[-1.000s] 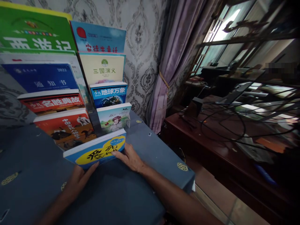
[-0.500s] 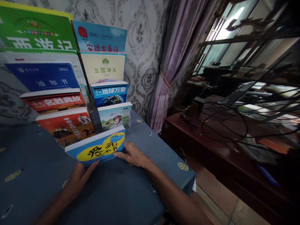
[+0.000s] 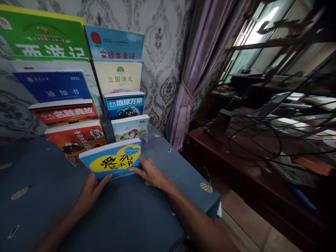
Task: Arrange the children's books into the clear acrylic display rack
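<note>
A blue book with a yellow blot on its cover (image 3: 115, 156) stands tilted between my two hands. At its lower left edge my left hand (image 3: 91, 187) grips it, thumb on the front cover. My right hand (image 3: 150, 174) clasps its lower right side, thumb also on the cover and the other fingers partly hidden. Just behind stand an orange-red book (image 3: 78, 140) on the left and a pale green book with a drawn girl (image 3: 130, 128) on the right. Both lean in a tiered rack whose frame is mostly covered.
Higher tiers hold a blue booklet (image 3: 55, 85), a green book (image 3: 47, 35), a cream book (image 3: 119, 75) and several others. Below is a table with a grey-blue cloth (image 3: 126, 217). To the right are a purple curtain (image 3: 183, 91) and a dark red desk (image 3: 204, 140) with tangled cables.
The view has shifted slightly, so everything sits a little further right. Both hands still hold the blue book, whose left end appears slightly raised and closer to the rack's middle.
</note>
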Demonstrator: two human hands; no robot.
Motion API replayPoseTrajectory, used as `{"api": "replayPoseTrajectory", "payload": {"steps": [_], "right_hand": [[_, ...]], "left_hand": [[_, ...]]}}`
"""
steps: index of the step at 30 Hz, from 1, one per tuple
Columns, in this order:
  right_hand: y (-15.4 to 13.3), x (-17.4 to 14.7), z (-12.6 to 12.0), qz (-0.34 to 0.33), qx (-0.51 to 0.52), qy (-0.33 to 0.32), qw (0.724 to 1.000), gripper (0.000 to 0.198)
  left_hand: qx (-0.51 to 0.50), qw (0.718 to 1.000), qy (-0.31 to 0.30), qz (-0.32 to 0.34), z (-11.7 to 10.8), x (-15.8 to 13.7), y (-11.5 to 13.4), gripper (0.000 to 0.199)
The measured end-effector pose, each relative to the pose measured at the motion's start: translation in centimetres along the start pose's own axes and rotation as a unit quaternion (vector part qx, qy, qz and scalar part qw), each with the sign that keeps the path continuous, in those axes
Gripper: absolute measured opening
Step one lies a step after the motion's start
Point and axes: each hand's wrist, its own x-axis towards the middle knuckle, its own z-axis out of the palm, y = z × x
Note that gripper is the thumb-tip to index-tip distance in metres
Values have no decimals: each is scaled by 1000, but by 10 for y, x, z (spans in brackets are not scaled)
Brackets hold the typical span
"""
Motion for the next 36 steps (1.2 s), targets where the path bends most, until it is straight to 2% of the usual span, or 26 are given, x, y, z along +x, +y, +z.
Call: {"api": "replayPoseTrajectory", "payload": {"steps": [2, 5, 11, 20, 27, 32, 36], "right_hand": [[3, 0, 0, -9, -20, -15, 1000, 43], [8, 1, -1, -7, -36, 6, 999, 41], [13, 2, -3, 25, 13, 31, 999, 38], [16, 3, -4, 33, 27, 52, 998, 43], [24, 4, -8, 39, -3, 87, 995, 39], [36, 12, -15, 65, 7, 134, 989, 40], [41, 24, -22, 56, 7, 169, 984, 38]], "left_hand": [[-8, 1000, 0, 7, 1, 4, 3, 58], [-16, 1000, -15, 13, 4, 11, 7, 52], [-34, 999, -29, 18, 13, 25, 5, 36], [-75, 996, -48, 23, 24, 31, -8, 36], [-32, 997, -46, 49, 31, 37, -3, 34], [81, 993, -31, 82, 43, 54, 5, 32], [138, 986, -23, 91, 49, 65, 14, 34]]}}
